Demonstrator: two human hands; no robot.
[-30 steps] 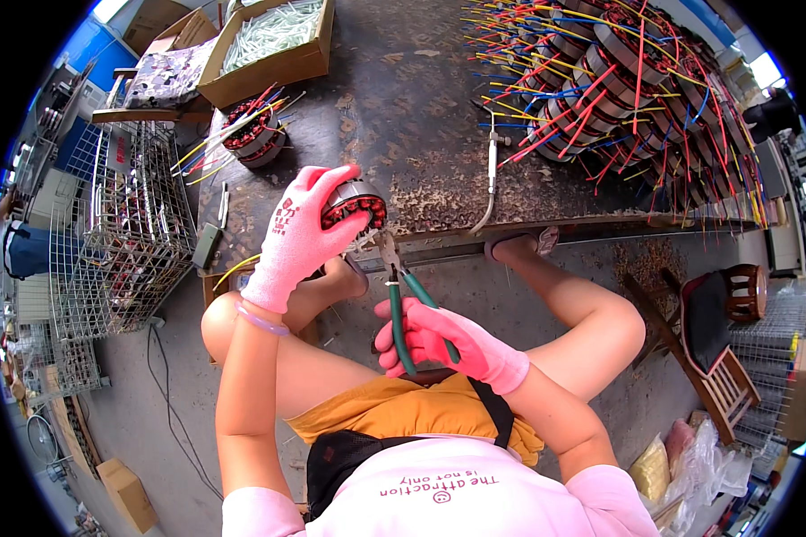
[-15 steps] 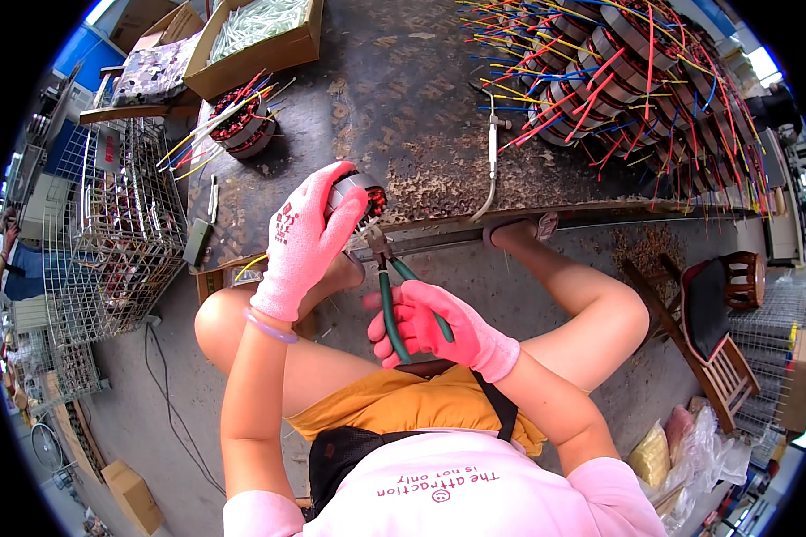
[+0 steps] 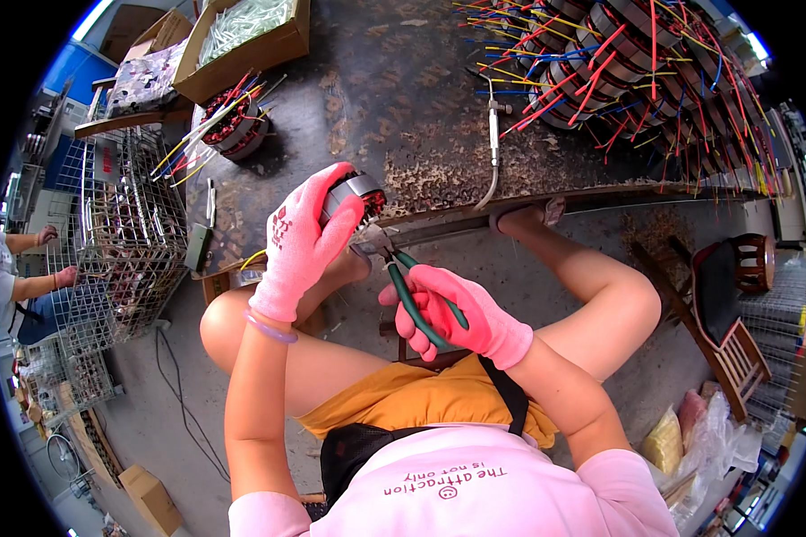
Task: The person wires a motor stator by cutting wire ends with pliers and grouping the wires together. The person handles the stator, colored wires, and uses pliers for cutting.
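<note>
My left hand (image 3: 306, 228), in a pink glove, grips a motor stator (image 3: 356, 186), a grey metal ring with red windings inside. It is tilted over the table's near edge. In my gloved right hand (image 3: 475, 313) are green-handled cutting pliers (image 3: 404, 297), with fingers wrapped round the handles. The pliers' jaws lie at the stator's lower side, beside my left fingertips. Whether the jaws grip anything there is too small to tell.
Another stator (image 3: 240, 134) with long coloured leads stands left on the dark table (image 3: 376, 98). Behind it is a cardboard box (image 3: 282, 46) of white sleeves. A thin metal torch (image 3: 493, 143) lies right of centre, near a large pile of wired stators (image 3: 591, 85). Wire baskets (image 3: 130, 224) stand left.
My right hand and the pliers have shifted slightly right, and the pliers slant more. My left hand keeps its hold on the stator. More of another person shows at the far left.
</note>
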